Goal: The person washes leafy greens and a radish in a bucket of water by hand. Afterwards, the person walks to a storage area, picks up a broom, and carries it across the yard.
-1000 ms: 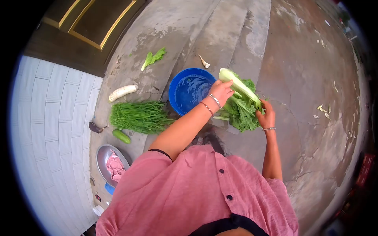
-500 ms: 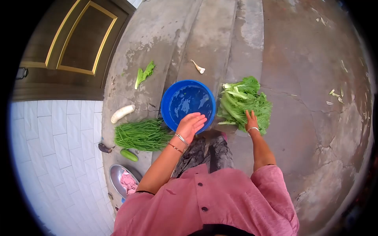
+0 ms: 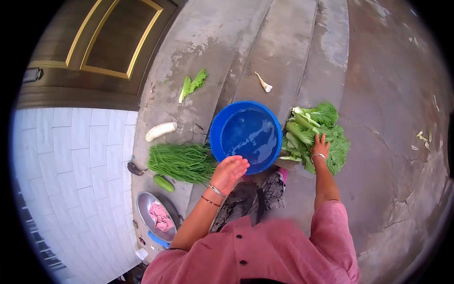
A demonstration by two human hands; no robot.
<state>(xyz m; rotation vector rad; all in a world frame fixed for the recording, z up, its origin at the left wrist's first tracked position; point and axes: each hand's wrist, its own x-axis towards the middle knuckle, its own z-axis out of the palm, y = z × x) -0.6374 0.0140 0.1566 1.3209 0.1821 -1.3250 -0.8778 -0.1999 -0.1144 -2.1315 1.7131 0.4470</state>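
Observation:
My left hand (image 3: pixel 230 173) hovers at the near-left rim of a blue basin (image 3: pixel 215 142) of water. Its palm is turned up, the fingers close together and slightly curved, with nothing in them. My right hand (image 3: pixel 320 147) rests on a pile of leafy green lettuce (image 3: pixel 336 142) to the right of the basin. The fingers there are spread over the leaves and do not grip them. Left of the basin, close to my left hand, lies a bunch of long green chives or similar grassy leaves (image 3: pixel 177 163).
A white radish (image 3: pixel 161 131), a cucumber (image 3: pixel 163 183), an eggplant (image 3: pixel 136 169) and a metal bowl with pink meat or cloth (image 3: pixel 146 210) lie at left. Beyond the basin are a lettuce leaf (image 3: pixel 194 85) and a small white root (image 3: pixel 264 83). A brown door (image 3: pixel 113 42) stands upper left.
The view has shifted, so the ground items appear farther right. My left hand has drawn back from over the basin toward its near-left rim. My right hand's fingers are spread wider on the lettuce.

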